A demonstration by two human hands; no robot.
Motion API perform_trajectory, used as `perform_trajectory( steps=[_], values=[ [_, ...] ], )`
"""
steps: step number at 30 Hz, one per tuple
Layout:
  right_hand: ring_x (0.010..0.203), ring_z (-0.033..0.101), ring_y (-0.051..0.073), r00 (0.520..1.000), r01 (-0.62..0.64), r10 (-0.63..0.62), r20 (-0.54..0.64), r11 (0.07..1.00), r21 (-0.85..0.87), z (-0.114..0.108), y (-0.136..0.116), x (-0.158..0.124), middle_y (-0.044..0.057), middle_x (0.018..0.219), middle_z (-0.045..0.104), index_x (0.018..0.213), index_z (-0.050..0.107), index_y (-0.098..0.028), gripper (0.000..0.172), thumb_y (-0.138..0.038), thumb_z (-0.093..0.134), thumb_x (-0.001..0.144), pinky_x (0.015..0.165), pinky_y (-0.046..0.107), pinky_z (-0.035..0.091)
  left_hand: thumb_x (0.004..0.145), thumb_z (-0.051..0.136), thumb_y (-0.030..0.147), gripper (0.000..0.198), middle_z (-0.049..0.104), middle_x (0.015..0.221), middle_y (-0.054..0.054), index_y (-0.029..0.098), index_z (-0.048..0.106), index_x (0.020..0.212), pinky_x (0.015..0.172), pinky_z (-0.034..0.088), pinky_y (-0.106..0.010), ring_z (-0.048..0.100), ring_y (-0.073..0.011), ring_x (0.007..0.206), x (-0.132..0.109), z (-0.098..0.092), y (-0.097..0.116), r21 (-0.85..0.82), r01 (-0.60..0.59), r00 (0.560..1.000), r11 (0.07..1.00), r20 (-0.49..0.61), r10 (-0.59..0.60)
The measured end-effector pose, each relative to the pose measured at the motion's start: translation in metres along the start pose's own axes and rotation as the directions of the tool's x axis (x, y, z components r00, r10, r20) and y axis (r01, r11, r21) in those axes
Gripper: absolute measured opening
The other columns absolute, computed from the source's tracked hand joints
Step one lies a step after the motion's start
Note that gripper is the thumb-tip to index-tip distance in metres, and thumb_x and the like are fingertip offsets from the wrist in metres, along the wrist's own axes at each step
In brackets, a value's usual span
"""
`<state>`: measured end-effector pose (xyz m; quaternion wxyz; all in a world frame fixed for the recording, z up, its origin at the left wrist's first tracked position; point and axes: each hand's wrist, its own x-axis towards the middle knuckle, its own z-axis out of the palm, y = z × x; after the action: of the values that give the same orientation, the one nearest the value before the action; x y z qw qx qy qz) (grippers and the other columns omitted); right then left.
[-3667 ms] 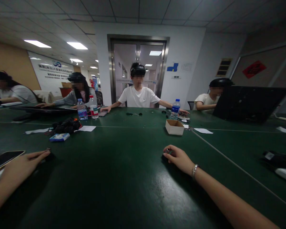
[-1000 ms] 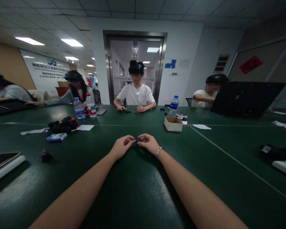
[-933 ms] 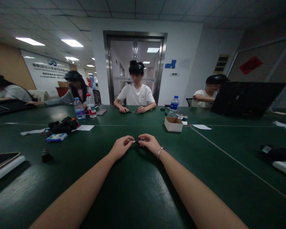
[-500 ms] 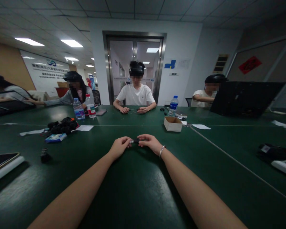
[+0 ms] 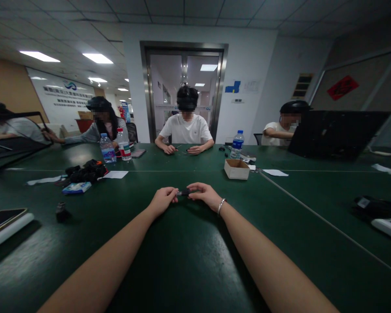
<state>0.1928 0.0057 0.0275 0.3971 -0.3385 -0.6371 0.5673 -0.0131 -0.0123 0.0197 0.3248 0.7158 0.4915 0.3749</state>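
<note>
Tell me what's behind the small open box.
Behind the box stands a blue-capped bottle, with small clutter to its right. The box hides part of the tabletop behind it.

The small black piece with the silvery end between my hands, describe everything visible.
The small blocky black piece has a silvery, metal-looking end and is held roughly level. The left hand pinches the silvery end, the right hand the black one, over the dark green tabletop. Whether both parts are joined is too small to tell.
</note>
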Motion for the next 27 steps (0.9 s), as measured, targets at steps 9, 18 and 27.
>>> perform_trajectory(
  steps=[9, 18, 27],
  values=[
    [0.066, 0.059, 0.01, 0.998, 0.012, -0.012, -0.056, 1.0, -0.005, 0.0012, 0.0027, 0.0018, 0.003, 0.09, 0.063, 0.09, 0.065, -0.018, 0.04, -0.022, 0.076, 0.052, 0.065, 0.026, 0.047, 0.078, 0.041, 0.052, 0.043, 0.061, 0.063, -0.002, 0.014, 0.062, 0.076, 0.06, 0.041, -0.025, 0.054, -0.0127, 0.058, -0.0006, 0.0001, 0.0014, -0.004, 0.018, 1.0, 1.0, -0.005, -0.018],
    [0.073, 0.06, 0.011, 0.997, 0.041, -0.042, -0.07, 0.999, -0.014, 0.0029, 0.0013, -0.0003, 0.002, 0.091, 0.064, 0.088, 0.065, -0.018, 0.038, -0.02, 0.076, 0.051, 0.075, 0.028, 0.046, 0.077, 0.044, 0.052, 0.043, 0.062, 0.062, -0.002, 0.014, 0.064, 0.075, 0.06, 0.041, -0.025, 0.056, -0.0131, 0.058, -0.0019, -0.001, 0.0055, 0.012, 0.054, 0.998, 0.998, -0.043, -0.054],
    [0.067, 0.06, 0.011, 0.996, 0.03, -0.031, -0.084, 1.0, -0.009, 0.0016, 0.0041, 0.0013, 0.004, 0.09, 0.064, 0.09, 0.065, -0.018, 0.039, -0.022, 0.076, 0.053, 0.066, 0.027, 0.047, 0.076, 0.048, 0.05, 0.041, 0.066, 0.07, -0.004, 0.013, 0.065, 0.083, 0.063, 0.044, -0.026, 0.058, -0.0143, 0.063, -0.0017, 0.0015, 0.0016, -0.082, 0.037, 0.997, 0.996, -0.059, -0.042]
  ],
)
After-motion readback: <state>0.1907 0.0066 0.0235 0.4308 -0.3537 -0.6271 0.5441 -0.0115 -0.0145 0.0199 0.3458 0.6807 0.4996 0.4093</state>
